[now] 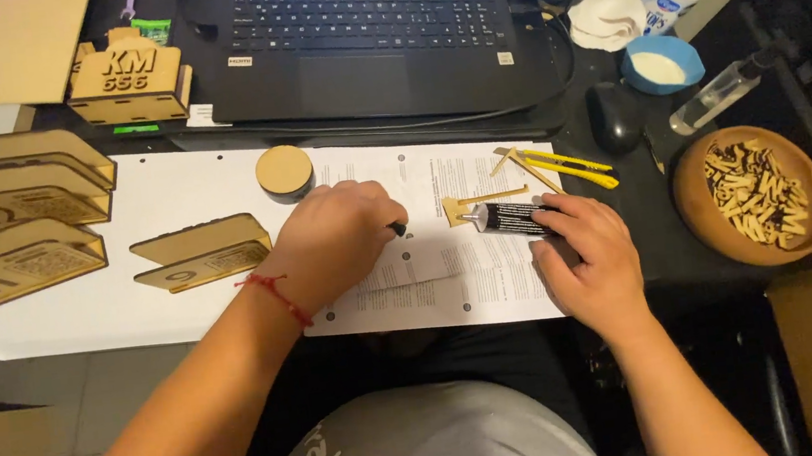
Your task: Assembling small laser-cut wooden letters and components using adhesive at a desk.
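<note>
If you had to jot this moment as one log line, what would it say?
left hand: pinching small black cap | right hand: holding black glue tube | surface: printed paper sheets | nearby: yellow utility knife

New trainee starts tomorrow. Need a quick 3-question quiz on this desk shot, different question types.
1. True or false: the right hand holds a black tube.
2. Multiple choice: the yellow utility knife lies (A) on the laptop, (B) on the paper sheets beyond the tube, (C) in the wooden bowl.
3. Fill in: the wooden bowl of small wooden pieces sits to the person's ____.

Key
1. True.
2. B, on the paper sheets.
3. Right, past the sheets. The left hand pinches something small and dark; what it is cannot be told.
</note>
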